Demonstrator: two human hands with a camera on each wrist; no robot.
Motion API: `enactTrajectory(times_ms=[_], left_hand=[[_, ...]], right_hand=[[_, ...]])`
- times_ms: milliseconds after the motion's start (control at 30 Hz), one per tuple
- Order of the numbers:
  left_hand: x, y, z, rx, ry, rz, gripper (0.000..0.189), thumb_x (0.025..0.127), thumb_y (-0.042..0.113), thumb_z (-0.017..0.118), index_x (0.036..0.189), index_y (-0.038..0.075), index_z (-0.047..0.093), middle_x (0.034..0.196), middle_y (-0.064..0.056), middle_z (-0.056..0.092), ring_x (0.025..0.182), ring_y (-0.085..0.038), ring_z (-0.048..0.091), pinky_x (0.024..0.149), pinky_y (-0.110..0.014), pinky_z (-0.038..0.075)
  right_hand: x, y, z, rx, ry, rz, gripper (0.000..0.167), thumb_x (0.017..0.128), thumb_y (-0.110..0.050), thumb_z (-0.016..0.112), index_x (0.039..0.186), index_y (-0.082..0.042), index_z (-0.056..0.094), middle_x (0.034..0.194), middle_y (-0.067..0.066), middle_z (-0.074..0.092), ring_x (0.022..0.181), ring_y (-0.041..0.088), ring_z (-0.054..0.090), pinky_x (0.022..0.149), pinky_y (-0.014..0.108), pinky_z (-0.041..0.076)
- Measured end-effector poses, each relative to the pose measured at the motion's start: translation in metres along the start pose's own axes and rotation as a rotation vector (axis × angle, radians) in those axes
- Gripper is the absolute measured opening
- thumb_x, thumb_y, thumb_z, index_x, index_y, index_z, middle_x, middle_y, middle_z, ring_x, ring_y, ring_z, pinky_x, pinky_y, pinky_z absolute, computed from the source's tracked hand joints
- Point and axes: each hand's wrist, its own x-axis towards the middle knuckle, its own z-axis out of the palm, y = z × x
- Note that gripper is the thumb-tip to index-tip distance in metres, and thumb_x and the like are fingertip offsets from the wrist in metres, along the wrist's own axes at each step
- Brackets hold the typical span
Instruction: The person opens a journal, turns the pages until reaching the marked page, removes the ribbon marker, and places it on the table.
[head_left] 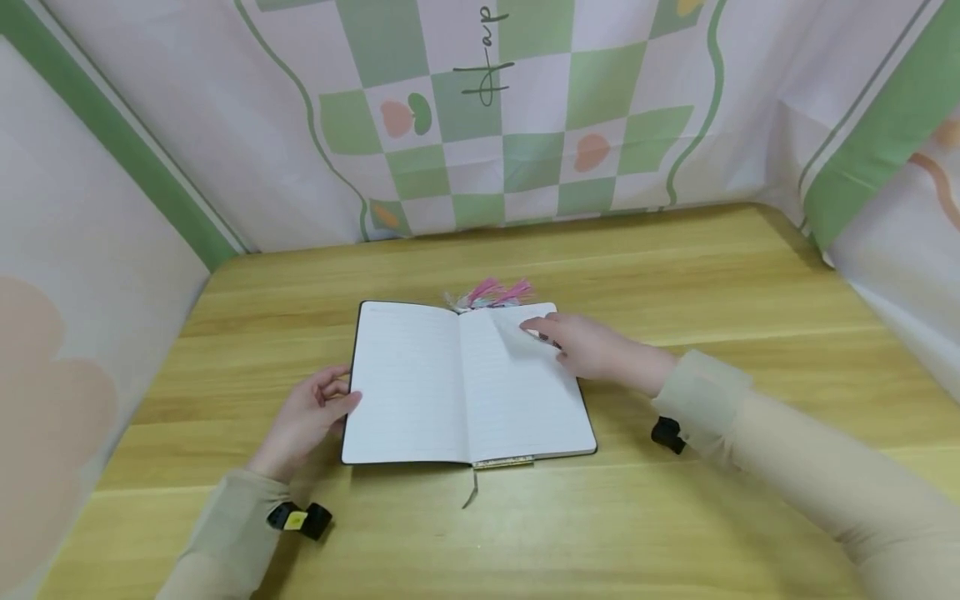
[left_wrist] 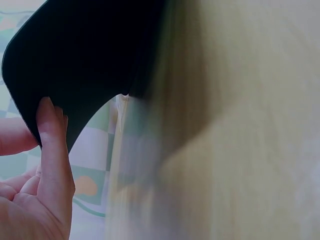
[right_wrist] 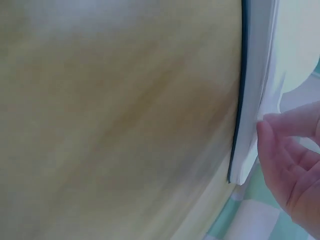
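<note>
An open notebook (head_left: 405,383) with white, faintly lined pages and a dark cover lies in the middle of the table. My left hand (head_left: 303,417) holds its left edge, thumb on the page side and fingers beneath. The left wrist view shows that dark cover (left_wrist: 85,60) raised and bent between thumb and finger. Near the upper right corner, my right hand (head_left: 588,346) pinches the edge of a page (head_left: 517,337) that lifts and curls. Seen from the right wrist, thumb and finger meet at the page block (right_wrist: 252,95).
Pink and pale tassels (head_left: 498,290) stick out past the notebook's top edge. A gold patterned strip (head_left: 502,462) and a thin dark ribbon (head_left: 472,492) show at the bottom. Behind the wooden table (head_left: 480,550) hangs a green and white checked cloth (head_left: 476,175).
</note>
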Motion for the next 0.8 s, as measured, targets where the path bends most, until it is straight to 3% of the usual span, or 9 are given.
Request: enactTrajectory(times_ms=[167, 367, 500, 600, 700, 800], left_hand=[[-0.001, 0.002, 0.0, 0.0, 0.003, 0.005, 0.052, 0.095, 0.01, 0.055, 0.142, -0.001, 0.034, 0.098, -0.001, 0.057, 0.078, -0.009, 0.052, 0.068, -0.025, 0.049], [-0.001, 0.002, 0.001, 0.007, 0.004, 0.008, 0.053, 0.095, 0.011, 0.056, 0.142, -0.001, 0.034, 0.098, -0.001, 0.057, 0.079, -0.009, 0.052, 0.068, -0.026, 0.048], [0.0, 0.0, 0.0, -0.007, 0.001, 0.002, 0.053, 0.095, 0.011, 0.055, 0.143, 0.001, 0.034, 0.098, -0.001, 0.056, 0.079, -0.01, 0.052, 0.068, -0.027, 0.049], [0.0, -0.001, 0.0, -0.017, -0.003, 0.002, 0.053, 0.095, 0.01, 0.055, 0.143, 0.001, 0.034, 0.098, -0.001, 0.055, 0.079, -0.01, 0.051, 0.068, -0.026, 0.049], [0.0, -0.001, 0.0, -0.019, -0.005, 0.006, 0.053, 0.096, 0.011, 0.055, 0.143, 0.001, 0.034, 0.097, -0.001, 0.055, 0.078, -0.01, 0.051, 0.068, -0.026, 0.049], [0.0, -0.001, 0.0, -0.016, -0.005, 0.006, 0.053, 0.096, 0.011, 0.055, 0.143, 0.001, 0.034, 0.098, -0.002, 0.055, 0.079, -0.011, 0.051, 0.068, -0.026, 0.048]], right_hand=[[-0.007, 0.006, 0.001, 0.139, 0.022, 0.047, 0.057, 0.082, 0.011, 0.056, 0.137, 0.002, 0.044, 0.11, 0.018, 0.061, 0.09, 0.024, 0.058, 0.076, 0.035, 0.049], [-0.012, 0.002, -0.006, 0.341, 0.05, 0.101, 0.058, 0.084, 0.002, 0.061, 0.138, 0.005, 0.039, 0.12, 0.024, 0.056, 0.105, 0.033, 0.056, 0.087, 0.044, 0.049], [-0.014, -0.002, -0.011, 0.574, 0.067, 0.12, 0.058, 0.085, 0.004, 0.058, 0.139, 0.008, 0.035, 0.125, 0.025, 0.051, 0.109, 0.033, 0.054, 0.089, 0.04, 0.048], [-0.016, -0.005, -0.015, 0.777, 0.045, 0.162, 0.06, 0.086, 0.005, 0.054, 0.141, 0.006, 0.031, 0.129, 0.025, 0.047, 0.104, 0.028, 0.054, 0.079, 0.031, 0.05], [-0.017, -0.01, -0.019, 1.032, 0.002, 0.207, 0.063, 0.088, 0.004, 0.049, 0.145, 0.002, 0.023, 0.128, 0.021, 0.043, 0.098, 0.02, 0.055, 0.073, 0.027, 0.052], [-0.016, -0.015, -0.021, 1.252, -0.02, 0.227, 0.064, 0.089, 0.004, 0.044, 0.147, 0.001, 0.017, 0.121, 0.013, 0.045, 0.093, 0.014, 0.058, 0.077, 0.029, 0.053]])
